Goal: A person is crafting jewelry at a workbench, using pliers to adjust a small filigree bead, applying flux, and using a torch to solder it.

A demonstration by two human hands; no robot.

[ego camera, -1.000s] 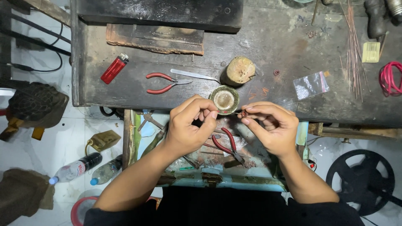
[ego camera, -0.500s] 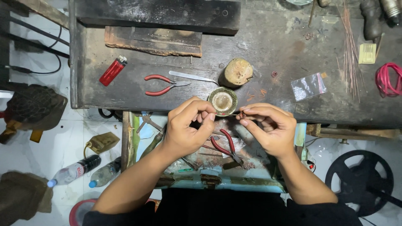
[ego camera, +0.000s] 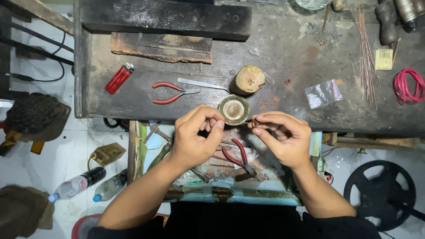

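Note:
My right hand [ego camera: 285, 138] pinches a tiny reddish copper piece [ego camera: 254, 124] between thumb and fingertips, just right of a small round metal dish [ego camera: 233, 109] at the bench's front edge. My left hand [ego camera: 195, 137] is curled with thumb and forefinger pressed together just left of that dish; whatever it pinches is too small to see. Both hands hover over an open drawer [ego camera: 141, 146] that holds red-handled pliers [ego camera: 239, 155] and other tools.
On the dark bench [ego camera: 283, 57] lie a red lighter [ego camera: 118, 77], red-handled pliers [ego camera: 170, 92], a metal file [ego camera: 201, 84], a wooden stump [ego camera: 249, 79], a small plastic bag [ego camera: 324, 93], thin copper rods [ego camera: 365, 53] and a pink wire coil [ego camera: 408, 86]. Bottles [ego camera: 77, 186] lie on the floor.
Both hands have stayed by the dish; the fingers have shifted slightly and the hands have parted a little. Nothing else on the bench has moved.

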